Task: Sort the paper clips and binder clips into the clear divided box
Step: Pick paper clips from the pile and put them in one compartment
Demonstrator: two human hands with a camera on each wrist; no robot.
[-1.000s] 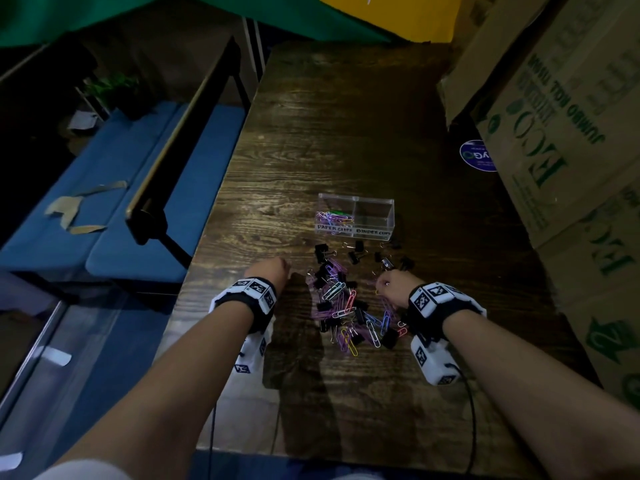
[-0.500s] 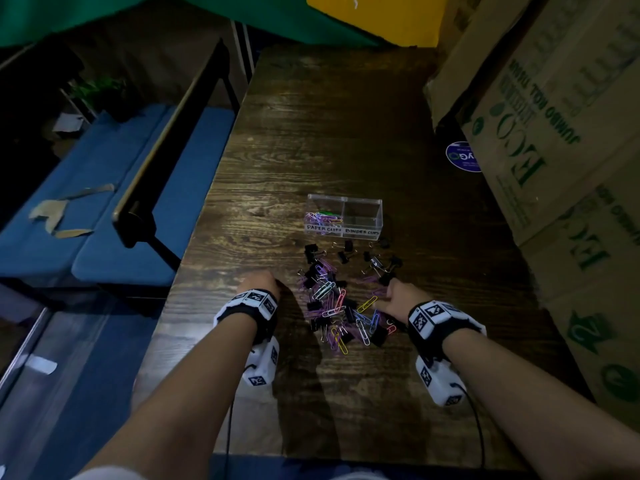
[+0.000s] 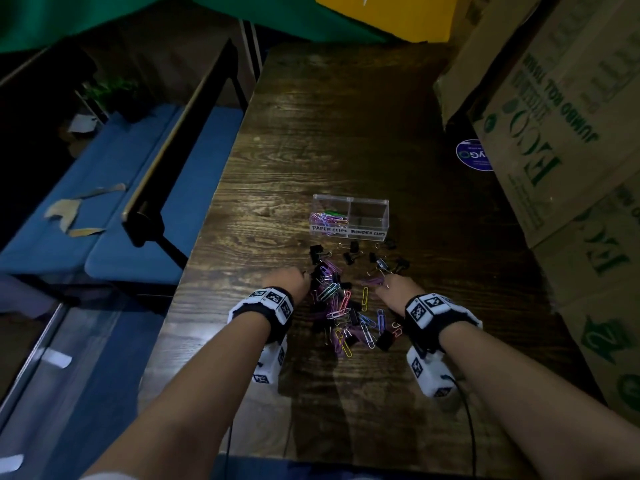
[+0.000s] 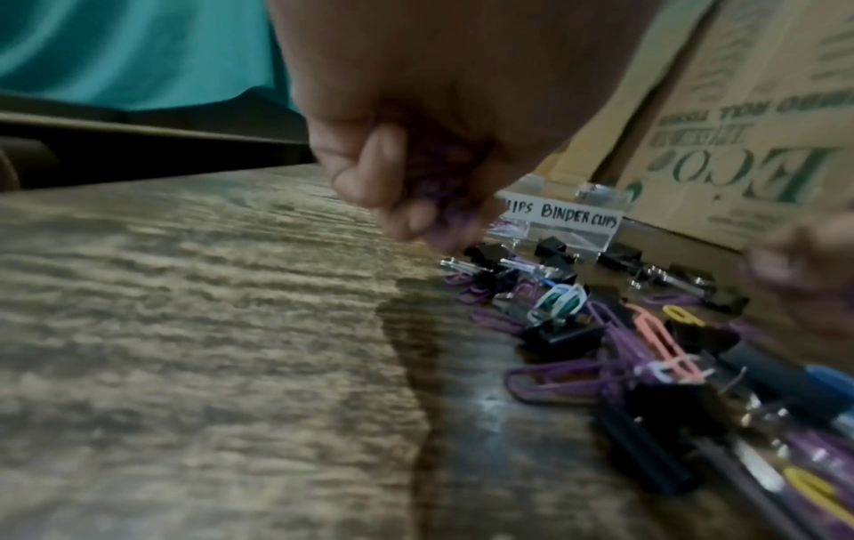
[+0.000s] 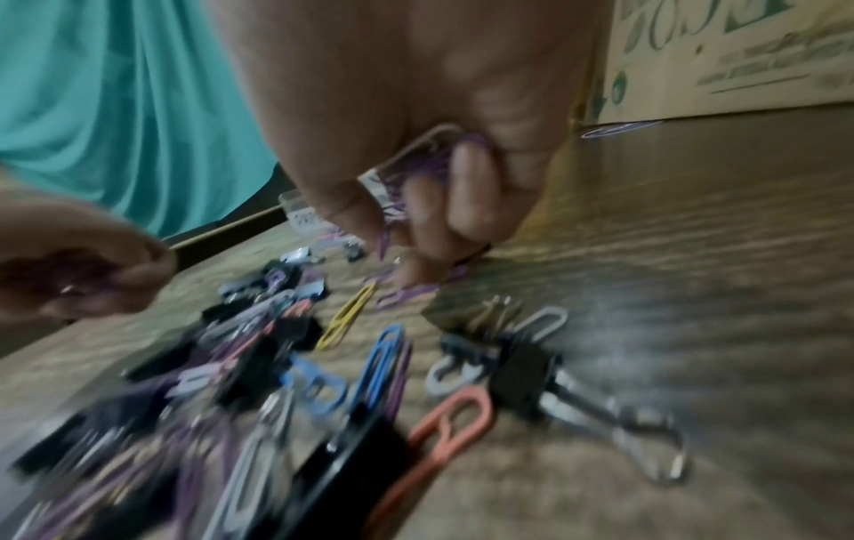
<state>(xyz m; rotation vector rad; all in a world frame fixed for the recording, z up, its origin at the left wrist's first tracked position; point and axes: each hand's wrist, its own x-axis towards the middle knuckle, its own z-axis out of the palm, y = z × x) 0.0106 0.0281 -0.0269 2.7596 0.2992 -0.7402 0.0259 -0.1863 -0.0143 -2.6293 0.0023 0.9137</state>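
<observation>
Now, starting at the left of the head view, the left hand (image 3: 289, 280) sits low at the left edge of the loose pile of clips (image 3: 346, 308) on the tabletop (image 3: 311, 133). Its wrist view shows the fingers (image 4: 376, 171) curled around a small bunch of purple paper clips (image 4: 443, 204), the tips almost down on a black binder clip (image 4: 492, 255). In the middle of the frame the pile runs lengthwise toward the person, coloured paper clips tangled with black binder clips. Just above it, further up the frame, stands the clear box (image 3: 350, 216), its long side across the frame; the left compartment, labelled for paper clips, holds some coloured ones, while the right one, labelled for binder clips, looks bare. To the right, the right hand (image 3: 394, 292) rests at the pile's right edge, its fingers (image 5: 466, 190) curled around several purple and pale paper clips (image 5: 416, 164) while a fingertip presses another purple one (image 5: 411, 292) on the wood.

Both handfuls belong in the left compartment, which lies up the frame from both hands. The left hand looks the nearer to it; the right would have to cross leftward over the binder side.
</observation>
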